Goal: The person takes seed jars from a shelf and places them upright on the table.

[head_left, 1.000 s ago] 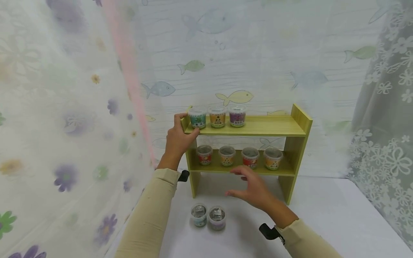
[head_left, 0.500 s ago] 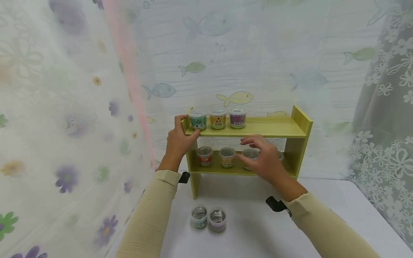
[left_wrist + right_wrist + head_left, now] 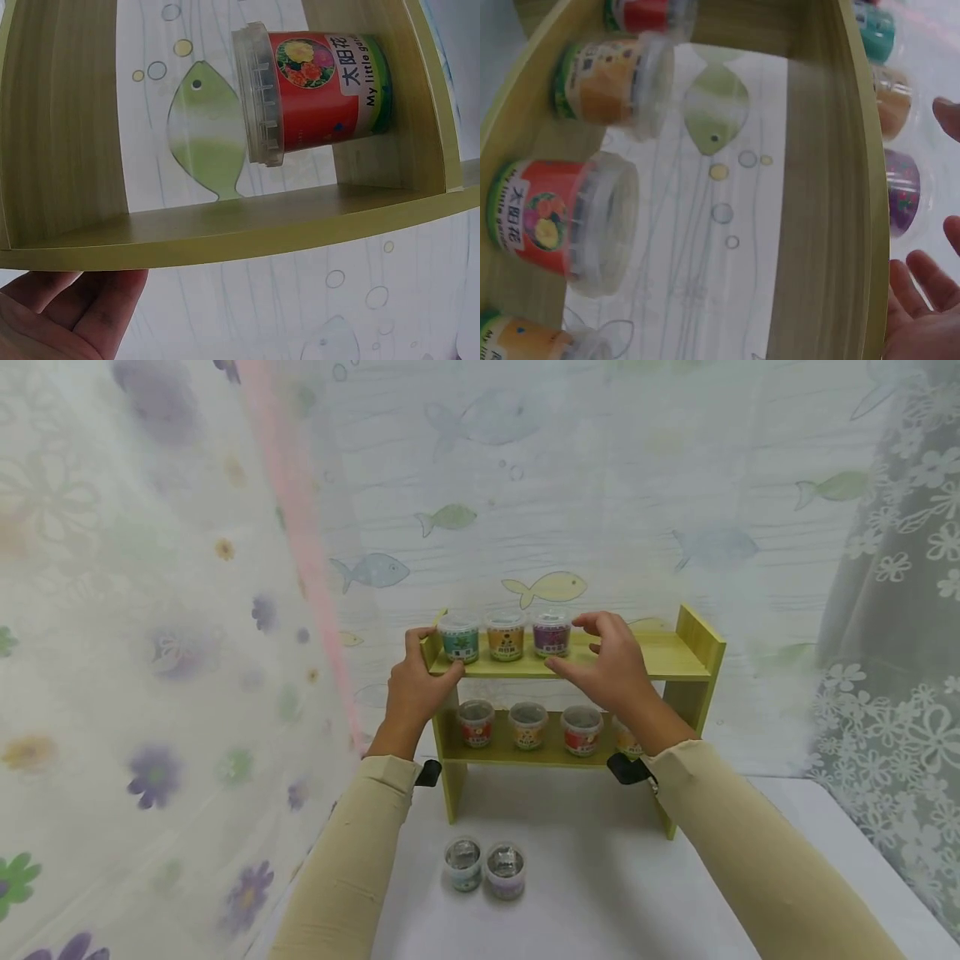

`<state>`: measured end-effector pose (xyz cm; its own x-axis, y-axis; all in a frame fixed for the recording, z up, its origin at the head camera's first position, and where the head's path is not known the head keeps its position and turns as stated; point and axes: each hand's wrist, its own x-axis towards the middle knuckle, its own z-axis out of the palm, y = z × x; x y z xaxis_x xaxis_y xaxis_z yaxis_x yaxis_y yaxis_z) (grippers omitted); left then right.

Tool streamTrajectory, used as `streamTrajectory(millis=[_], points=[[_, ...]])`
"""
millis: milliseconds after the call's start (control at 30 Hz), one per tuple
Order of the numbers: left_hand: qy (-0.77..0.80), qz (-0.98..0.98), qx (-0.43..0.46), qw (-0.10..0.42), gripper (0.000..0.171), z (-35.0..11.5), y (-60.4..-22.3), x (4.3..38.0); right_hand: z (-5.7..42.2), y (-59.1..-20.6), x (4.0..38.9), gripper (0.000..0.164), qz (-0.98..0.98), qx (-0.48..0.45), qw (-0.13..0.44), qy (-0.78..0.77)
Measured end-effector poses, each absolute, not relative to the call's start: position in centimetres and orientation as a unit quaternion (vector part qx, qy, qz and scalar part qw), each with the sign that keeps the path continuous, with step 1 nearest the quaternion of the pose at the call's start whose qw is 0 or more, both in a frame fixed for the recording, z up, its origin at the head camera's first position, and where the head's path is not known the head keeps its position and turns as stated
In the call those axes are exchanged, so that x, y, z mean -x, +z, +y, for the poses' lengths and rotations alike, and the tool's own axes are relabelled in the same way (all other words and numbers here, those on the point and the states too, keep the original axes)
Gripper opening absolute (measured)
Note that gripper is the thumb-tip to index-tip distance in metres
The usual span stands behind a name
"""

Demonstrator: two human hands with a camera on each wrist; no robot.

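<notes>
My left hand (image 3: 420,689) grips the upper left end of a yellow-green wooden shelf (image 3: 637,647), its thumb at the front edge below a teal-labelled plastic cup (image 3: 461,642). In the left wrist view, fingers (image 3: 112,307) of that hand lie against the outside of the side panel. My right hand (image 3: 611,664) is beside a purple-labelled cup (image 3: 552,637) on the top board, thumb and fingers spread apart with nothing held. An orange-labelled cup (image 3: 506,639) stands between the teal and purple ones. The right wrist view shows the purple cup (image 3: 902,193) near the right hand's fingers (image 3: 930,277).
Several cups line the lower board, among them a red-labelled one (image 3: 476,724) and an orange-labelled one (image 3: 528,727). Two foil-topped cups (image 3: 462,862) stand on the white table in front. A patterned curtain (image 3: 637,460) hangs behind the shelf.
My right hand has risen from in front of the lower board to the top board, arriving at the purple cup's right side. The left hand has stayed at the shelf's end.
</notes>
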<state>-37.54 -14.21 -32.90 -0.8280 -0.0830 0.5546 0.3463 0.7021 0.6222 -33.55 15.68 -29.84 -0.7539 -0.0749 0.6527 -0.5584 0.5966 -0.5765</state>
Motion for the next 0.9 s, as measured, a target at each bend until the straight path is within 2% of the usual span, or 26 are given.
streamTrajectory(millis=[133, 300, 567, 900], points=[[-0.377, -0.877, 0.076, 0.287, 0.069, -14.2, -32.9, 37.8, 15.4, -28.7, 34.6, 0.081, -0.864, -0.172, 0.244, 0.405], [-0.378, -0.876, 0.076, 0.288, 0.070, -14.2, -33.0, 37.9, 15.6, -27.8, 35.7, 0.090, -0.870, -0.164, 0.209, 0.416], [-0.379, -0.878, 0.076, 0.281, 0.071, -13.9, -33.0, 37.8, 17.0, -27.6, 36.8, 0.092, -0.859, -0.155, 0.113, 0.475], [-0.376, -0.873, 0.073, 0.301, 0.069, -14.1, -33.0, 37.6, 17.6, -27.6, 37.3, 0.085, -0.824, -0.150, 0.095, 0.538]])
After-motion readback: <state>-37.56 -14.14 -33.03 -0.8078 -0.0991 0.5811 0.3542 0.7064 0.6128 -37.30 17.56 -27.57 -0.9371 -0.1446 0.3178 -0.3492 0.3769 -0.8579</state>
